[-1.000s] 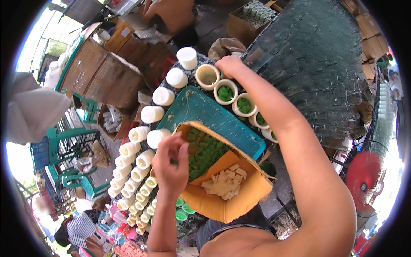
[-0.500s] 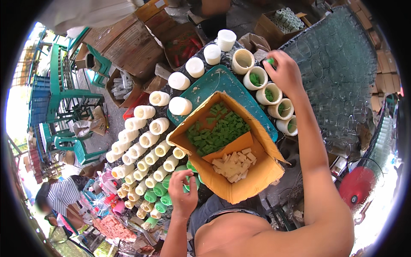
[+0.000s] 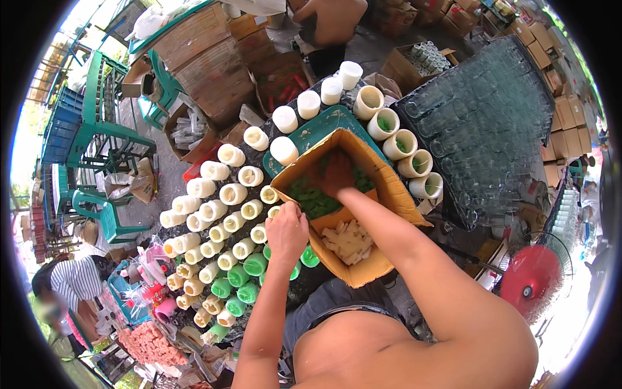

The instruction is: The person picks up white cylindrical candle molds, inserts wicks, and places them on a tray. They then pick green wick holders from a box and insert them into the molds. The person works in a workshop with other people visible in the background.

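An open cardboard box (image 3: 407, 194) sits in front of me, split by a flap. Its far part has small green blocks (image 3: 317, 202), its near part cream-white blocks (image 3: 348, 242). My right hand (image 3: 335, 174) reaches down among the green blocks; its fingers are in shadow and partly buried. At the box's left rim, my left hand (image 3: 288, 228) has its fingers closed on the cardboard edge. To the box's right stands a row of hollow cream candle-like cylinders (image 3: 400, 144), several with green pieces inside. A teal tray (image 3: 324, 126) lies partly beneath the box.
Rows of cream cylinders (image 3: 232, 194) and some green ones (image 3: 254, 264) fill the table's left. Glass cups (image 3: 473, 117) crowd the right side. A red fan (image 3: 531, 282) stands at lower right, green chairs (image 3: 107, 214) at left. Other people are at far left and at the back.
My right hand has gone from above the right-hand row of cylinders into the box's green blocks. My left hand has moved up and taken hold of the box's rim.
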The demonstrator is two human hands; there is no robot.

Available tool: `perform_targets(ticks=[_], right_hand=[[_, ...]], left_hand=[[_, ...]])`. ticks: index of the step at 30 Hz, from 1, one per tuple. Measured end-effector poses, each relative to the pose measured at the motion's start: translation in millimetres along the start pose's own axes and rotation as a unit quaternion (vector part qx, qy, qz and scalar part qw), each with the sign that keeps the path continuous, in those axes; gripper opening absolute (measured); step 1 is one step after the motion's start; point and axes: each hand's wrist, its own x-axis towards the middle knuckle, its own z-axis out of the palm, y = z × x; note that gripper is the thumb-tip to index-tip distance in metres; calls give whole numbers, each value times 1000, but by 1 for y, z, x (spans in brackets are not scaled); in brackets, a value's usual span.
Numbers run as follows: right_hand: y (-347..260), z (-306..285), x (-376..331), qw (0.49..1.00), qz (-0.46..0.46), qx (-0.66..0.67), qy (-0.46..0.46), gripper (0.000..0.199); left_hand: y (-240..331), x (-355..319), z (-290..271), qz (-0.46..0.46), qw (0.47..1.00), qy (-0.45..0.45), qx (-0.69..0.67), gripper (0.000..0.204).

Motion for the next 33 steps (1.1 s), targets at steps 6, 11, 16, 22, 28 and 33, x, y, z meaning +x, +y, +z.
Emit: perform_targets(ticks=[6, 11, 16, 22, 28, 33], right_hand=[[-52, 19, -31, 992, -31, 113, -40, 112], [-71, 2, -30, 963, 65, 177, -191, 105], [-83, -6, -31, 946, 113, 266, -151, 82], [-86, 31, -35, 957, 106, 194, -190, 44], [-76, 53, -27, 939, 70, 280, -188, 46], [-83, 57, -22, 928, 96, 287, -217, 43]], left_hand=[[-14, -5, 15, -8, 998, 10, -54, 17], [-8, 0, 13, 7, 992, -1, -129, 17], [-4, 5, 10, 23, 991, 0, -133, 18], [-5, 3, 5, 22, 989, -12, -142, 19], [-6, 7, 5, 33, 986, -27, -160, 22], [-9, 9, 6, 36, 981, -29, -188, 23]])
